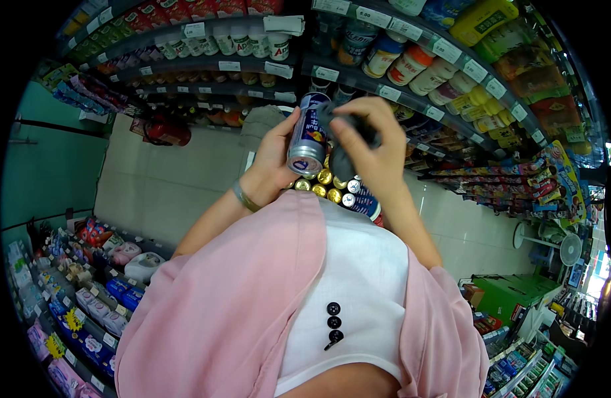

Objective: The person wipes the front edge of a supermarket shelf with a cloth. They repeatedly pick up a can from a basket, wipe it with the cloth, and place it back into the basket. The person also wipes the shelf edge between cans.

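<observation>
A blue and silver Red Bull drink can (pixel 308 132) rests tilted in my left hand (pixel 274 159), its silver end towards me. My right hand (pixel 372 142) grips a dark grey cloth (pixel 346 154) close against the can's right side. Part of the cloth hangs down below my fingers. Under both hands stand several drink cans (pixel 325 176) with gold and silver tops, packed together; my hands and clothing hide some of them. Another grey cloth (pixel 260 124) lies just beyond my left hand.
Shelves of bottles (pixel 410 67) and white drink bottles (pixel 240 42) rise ahead. A red fire extinguisher (pixel 168 132) is on the tiled floor (pixel 151 174) at left. Hanging snack packets (pixel 524 181) and a fan (pixel 570 248) stand at right. Packaged household goods (pixel 99 303) fill shelves at lower left.
</observation>
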Demonstrator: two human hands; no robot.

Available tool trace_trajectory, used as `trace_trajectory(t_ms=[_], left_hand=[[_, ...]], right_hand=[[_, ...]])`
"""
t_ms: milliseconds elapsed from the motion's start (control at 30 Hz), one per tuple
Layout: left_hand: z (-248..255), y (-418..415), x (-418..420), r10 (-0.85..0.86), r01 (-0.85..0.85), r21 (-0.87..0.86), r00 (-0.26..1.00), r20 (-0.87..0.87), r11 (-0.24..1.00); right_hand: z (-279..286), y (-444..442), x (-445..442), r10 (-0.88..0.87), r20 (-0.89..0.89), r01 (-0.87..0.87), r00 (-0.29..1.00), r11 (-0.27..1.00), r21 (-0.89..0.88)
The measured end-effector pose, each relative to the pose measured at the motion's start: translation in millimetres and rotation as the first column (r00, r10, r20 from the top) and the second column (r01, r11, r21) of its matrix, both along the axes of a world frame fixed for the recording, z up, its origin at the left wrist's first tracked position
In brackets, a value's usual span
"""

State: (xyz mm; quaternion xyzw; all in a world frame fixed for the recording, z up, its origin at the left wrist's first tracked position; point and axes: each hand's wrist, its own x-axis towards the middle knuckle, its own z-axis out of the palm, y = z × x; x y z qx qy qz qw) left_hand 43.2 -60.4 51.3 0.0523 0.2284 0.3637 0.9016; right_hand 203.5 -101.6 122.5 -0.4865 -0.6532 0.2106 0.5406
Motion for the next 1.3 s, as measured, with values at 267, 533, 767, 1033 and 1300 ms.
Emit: trace_trajectory(t_ms=[267, 533, 767, 1033, 1300], left_hand=[[-6, 1, 2, -0.091, 0.092, -0.021, 0.995, 0.051, 0.995], [21, -13, 4, -0.120, 0.131, 0.084, 0.984, -0.128, 0.988], [30, -19, 12, -0.137, 0.178, 0.137, 0.954, -0.266, 0.975], [13, -22, 8, -0.267, 0.403, 0.267, 0.863, -0.429, 0.875], [10, -32, 10, -0.224, 0.361, 0.255, 0.869, -0.442, 0.897]], right_hand=[[-18, -6, -24, 0.207, 0.372, -0.271, 0.905, 0.954, 0.128], [-16, 0, -22, 0.121, 0.410, -0.183, 0.904, 0.976, 0.116], [-16, 18, -13, -0.136, 0.432, 0.057, 0.892, 0.980, 0.192], [-18, 37, 1, -0.175, 0.271, 0.201, 0.947, 0.977, -0.071], [-22, 53, 15, -0.217, 0.333, 0.352, 0.918, 0.831, -0.430]])
